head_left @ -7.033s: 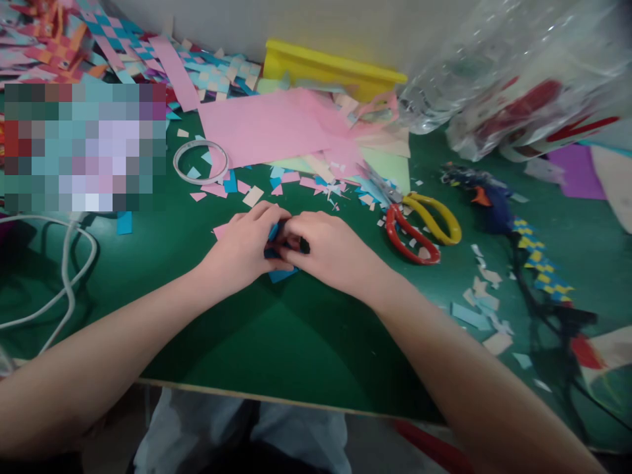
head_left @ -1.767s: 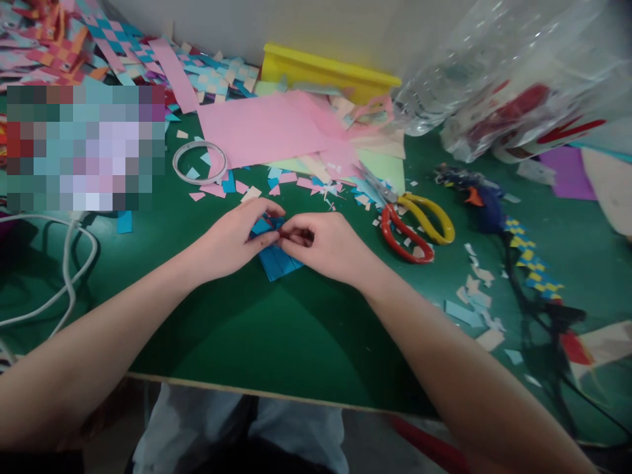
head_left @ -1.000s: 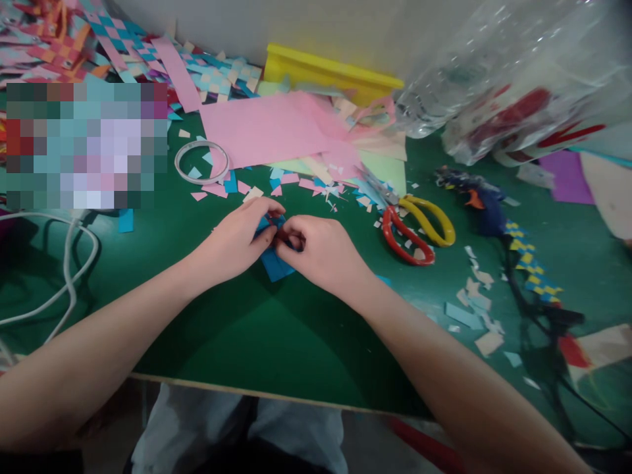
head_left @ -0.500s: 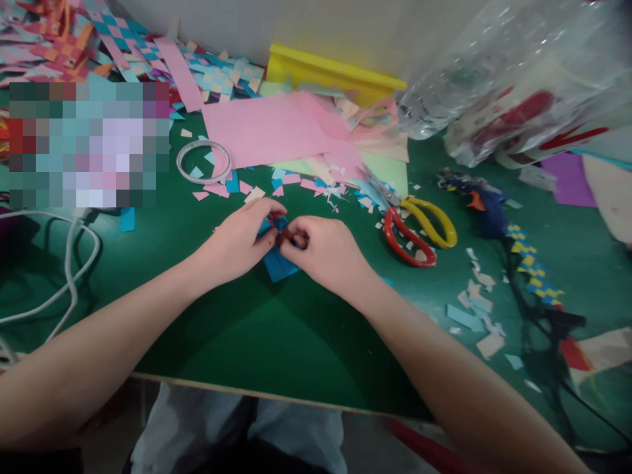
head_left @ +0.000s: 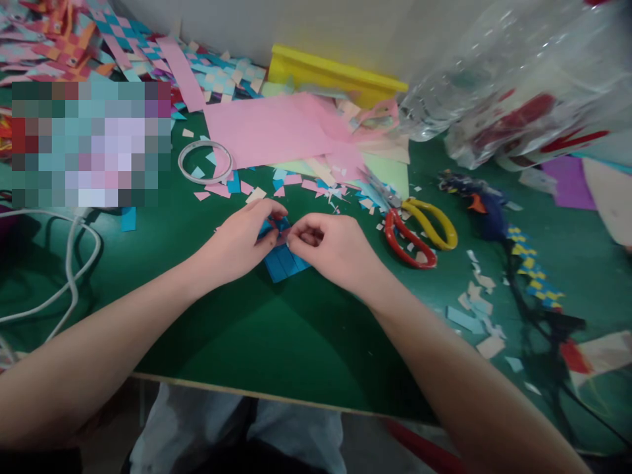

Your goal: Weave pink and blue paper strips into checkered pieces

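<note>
- The blue paper, cut into narrow bands, lies midway along the tabletop, nearer its front edge than the wall.
- The left hand is partly closed, with the paper's left part between thumb and curled fingers.
- The right hand is nearly closed over the paper's right side, thumb and forefinger tips together; a thin reddish strip reaches toward them, though whether they grip it I cannot tell.
- Small paper scraps are scattered just beyond the hands, before a large pink sheet.
- A pale ring lies left of that sheet, overlapping its corner.
- To the right of the right hand, scissors with red and yellow handles point toward the back edge.
- Woven paper pieces heap up at the back left corner; clear plastic fills the back right.
</note>
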The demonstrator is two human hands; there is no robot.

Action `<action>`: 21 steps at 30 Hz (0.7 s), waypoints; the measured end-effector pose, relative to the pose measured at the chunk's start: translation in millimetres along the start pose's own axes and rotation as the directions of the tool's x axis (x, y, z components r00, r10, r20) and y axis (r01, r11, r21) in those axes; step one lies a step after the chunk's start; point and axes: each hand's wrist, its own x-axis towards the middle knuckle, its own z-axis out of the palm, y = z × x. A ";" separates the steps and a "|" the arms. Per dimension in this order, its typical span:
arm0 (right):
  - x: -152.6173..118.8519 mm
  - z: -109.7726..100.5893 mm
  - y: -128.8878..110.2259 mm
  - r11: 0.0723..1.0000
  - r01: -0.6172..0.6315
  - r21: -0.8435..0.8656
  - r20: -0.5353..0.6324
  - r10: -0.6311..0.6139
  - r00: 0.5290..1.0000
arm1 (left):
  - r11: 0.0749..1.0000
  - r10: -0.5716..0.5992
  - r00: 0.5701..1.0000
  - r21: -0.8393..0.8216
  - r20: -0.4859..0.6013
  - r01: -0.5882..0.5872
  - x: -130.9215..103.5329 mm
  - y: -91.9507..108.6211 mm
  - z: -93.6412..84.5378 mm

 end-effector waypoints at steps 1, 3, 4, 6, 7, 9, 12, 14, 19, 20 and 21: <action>-0.4 -0.8 -0.5 1.000 -0.004 0.024 0.015 0.004 1.000 | 1.000 -0.002 1.000 0.003 -0.001 0.002 0.0 -0.1 0.4; -1.2 -1.9 -1.7 0.997 -0.031 0.065 0.070 0.027 0.997 | 1.000 -0.006 1.000 0.013 -0.002 0.006 0.2 -0.5 0.9; -1.4 -2.1 -2.3 0.995 -0.051 0.082 0.099 0.043 0.994 | 1.000 -0.006 1.000 0.018 -0.002 0.006 0.3 -0.7 1.1; -1.9 -1.9 -3.2 0.991 -0.087 0.101 0.143 0.072 0.987 | 1.000 0.000 1.000 0.024 -0.003 0.000 0.5 -1.0 1.3; -2.0 -1.5 -3.6 0.990 -0.099 0.103 0.154 0.083 0.985 | 1.000 0.006 1.000 0.024 -0.003 -0.006 0.5 -1.0 1.3; -2.2 -0.7 -4.7 0.989 -0.114 0.098 0.160 0.097 0.982 | 1.000 0.018 1.000 0.022 -0.008 -0.018 0.5 -0.9 1.3; -2.0 0.5 -6.9 0.987 -0.133 0.086 0.164 0.117 0.979 | 0.999 0.029 1.000 0.023 -0.008 -0.029 0.4 -0.9 1.5; -1.7 1.1 -8.3 0.988 -0.139 0.070 0.160 0.126 0.979 | 0.999 0.035 0.999 0.028 -0.008 -0.034 0.3 -1.4 1.6; -1.4 3.0 -10.9 0.993 -0.118 0.001 0.162 0.117 0.980 | 0.999 0.041 0.999 0.028 -0.009 -0.041 -0.1 -3.1 1.8; -1.5 3.2 -11.2 0.994 -0.110 -0.010 0.167 0.110 0.980 | 0.999 0.040 0.999 0.025 -0.008 -0.040 -0.2 -3.2 1.8; -1.6 3.3 -11.4 0.995 -0.101 -0.020 0.170 0.103 0.980 | 0.999 0.038 0.999 0.022 -0.007 -0.038 -0.3 -3.3 1.9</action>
